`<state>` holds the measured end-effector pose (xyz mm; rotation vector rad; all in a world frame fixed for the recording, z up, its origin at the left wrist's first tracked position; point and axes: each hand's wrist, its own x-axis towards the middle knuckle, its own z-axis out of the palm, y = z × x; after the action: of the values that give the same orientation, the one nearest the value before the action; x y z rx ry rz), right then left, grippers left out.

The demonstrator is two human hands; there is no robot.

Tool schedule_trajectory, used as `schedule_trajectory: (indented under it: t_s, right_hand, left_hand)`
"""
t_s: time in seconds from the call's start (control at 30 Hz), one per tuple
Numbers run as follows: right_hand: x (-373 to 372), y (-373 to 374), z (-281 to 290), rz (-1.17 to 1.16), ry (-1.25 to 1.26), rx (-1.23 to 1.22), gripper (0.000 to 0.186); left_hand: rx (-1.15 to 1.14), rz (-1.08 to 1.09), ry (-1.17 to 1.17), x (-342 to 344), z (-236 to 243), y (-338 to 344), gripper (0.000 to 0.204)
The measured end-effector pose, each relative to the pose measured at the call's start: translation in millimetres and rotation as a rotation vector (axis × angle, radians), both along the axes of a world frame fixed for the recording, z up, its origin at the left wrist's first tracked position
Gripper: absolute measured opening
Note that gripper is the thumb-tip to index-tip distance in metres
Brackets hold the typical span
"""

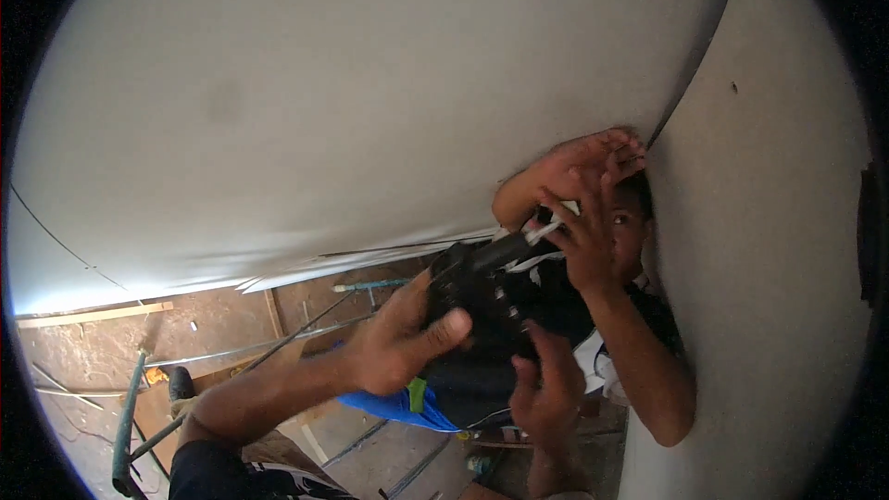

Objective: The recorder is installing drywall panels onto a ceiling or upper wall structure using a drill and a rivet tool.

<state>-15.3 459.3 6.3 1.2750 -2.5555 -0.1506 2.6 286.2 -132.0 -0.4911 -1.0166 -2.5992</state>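
A black power tool, by its shape a drill (460, 282), sits between my hands, somewhat blurred. Its nose points up and to the right, with a pale tip by a co-worker's fingers. My left hand (407, 338) supports its left side, thumb lying across the front and fingers hidden behind it. On the lower right, the curled fingers of my right hand (551, 384) close round its dark lower end, hard to make out against a dark shirt. Facing me, the co-worker (639, 315) raises one hand (597, 162) to the pale panel (324, 111) overhead; the other hand (583, 241) is near the drill's tip.
A pale wall (759, 250) meets the panel along a dark gap at the right. Below are green and grey scaffold tubes (130, 417), wooden strips (97, 315) and a brown floor (213, 319) with scattered debris. A blue cloth (389, 410) hangs beneath the drill.
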Motion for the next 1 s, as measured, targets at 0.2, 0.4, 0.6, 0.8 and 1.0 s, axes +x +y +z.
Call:
schedule_trajectory:
  t_s: [0.2,0.4,0.6,0.8,1.0]
  right_hand:
    - [-6,-18,42,0.056,0.359,-0.022,0.034]
    - [-2,-38,79,-0.039,0.534,0.075,0.041]
    - [1,-72,86,-0.036,0.635,-0.021,0.040]
    - [24,-66,94,-0.229,0.623,-0.027,0.039]
    - [11,-67,86,-0.083,0.698,-0.071,0.031]
  left_hand:
    - [-0.031,0.512,0.318,-29,53,-88,0.049]
    - [-0.267,0.926,0.674,-58,173,-128,0.022]
    - [0.100,1.532,0.961,-84,206,-128,0.017]
    - [-0.098,1.198,0.810,-53,208,-127,0.021]
    - [-0.174,1.121,0.834,-59,156,-116,0.043]
